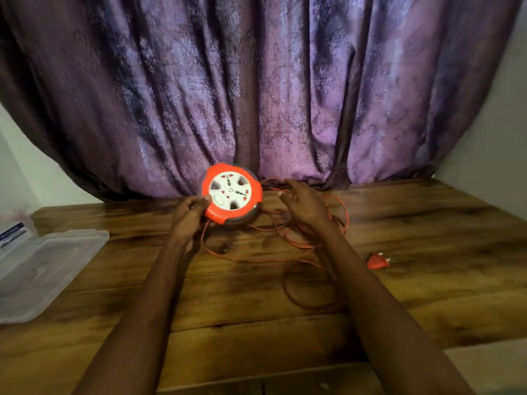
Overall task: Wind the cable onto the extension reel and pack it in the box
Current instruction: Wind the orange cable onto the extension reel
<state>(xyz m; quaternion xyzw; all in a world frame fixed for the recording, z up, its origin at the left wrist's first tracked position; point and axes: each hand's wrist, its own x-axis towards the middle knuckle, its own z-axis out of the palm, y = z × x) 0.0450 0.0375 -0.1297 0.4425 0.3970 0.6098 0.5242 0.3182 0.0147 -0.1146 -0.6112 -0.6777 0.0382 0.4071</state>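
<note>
One reel point(231, 193), orange with a white socket face, is sitting tilted toward the camera at the far middle of the table point(427, 223), its lower edge close to the wood. The left hand point(190, 214) is gripping it at its eight o'clock edge, thumb lying on the orange rim and the other fingers curling behind the body. The right hand point(302, 203) is hovering at the reel's three o'clock, fingers spread and loosely bent; blur is hiding whether the fingertips are pinching any strand, so its grip cannot be told. Most of the cable point(258, 259) is lying unwound, trailing from the reel's six o'clock and looping across the table under and beyond the right hand, with a darker loop nearer the camera under the right forearm. The plug point(377, 261) is resting on the wood at four o'clock from the reel, well apart from it. At eight o'clock, on the table's left edge, the clear box point(42, 269) is lying open and apart from the cable. Behind everything a purple curtain point(256, 81) is hanging down to the table's far edge.
</note>
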